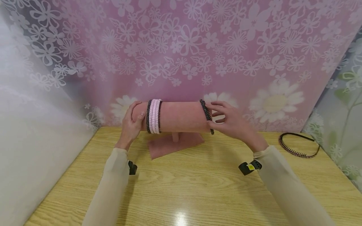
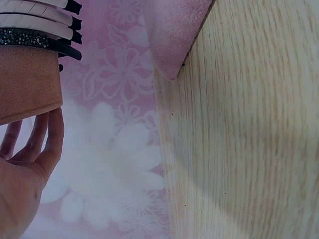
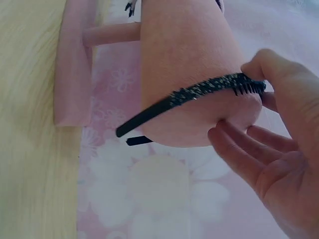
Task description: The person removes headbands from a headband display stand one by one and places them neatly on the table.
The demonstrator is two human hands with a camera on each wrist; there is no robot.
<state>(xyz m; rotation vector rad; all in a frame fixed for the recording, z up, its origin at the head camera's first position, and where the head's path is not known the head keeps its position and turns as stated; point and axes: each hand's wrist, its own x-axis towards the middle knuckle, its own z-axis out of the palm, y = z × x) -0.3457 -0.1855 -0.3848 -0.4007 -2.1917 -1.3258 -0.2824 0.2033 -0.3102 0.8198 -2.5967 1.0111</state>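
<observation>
A pink padded roll (image 1: 182,116) of a headband display stand lies crosswise in the head view, on a short post above its pink base (image 1: 169,147). My left hand (image 1: 132,124) grips the roll's left end, thumb in front. At the right end my right hand (image 1: 230,121) pinches a black glittery headband (image 3: 199,92) between thumb and fingers. In the right wrist view this toothed band sits slanted around the roll, its two tips pointing down toward the base side. Further left, several pale pink headbands (image 1: 154,116) sit round the roll beside a dark glittery headband (image 2: 22,37).
Another dark headband (image 1: 299,154) with teeth lies on the wooden table (image 1: 181,185) at the far right. Behind the stand hangs a pink flowered curtain (image 1: 181,75), and a pale curtain (image 1: 34,125) borders the table on the left.
</observation>
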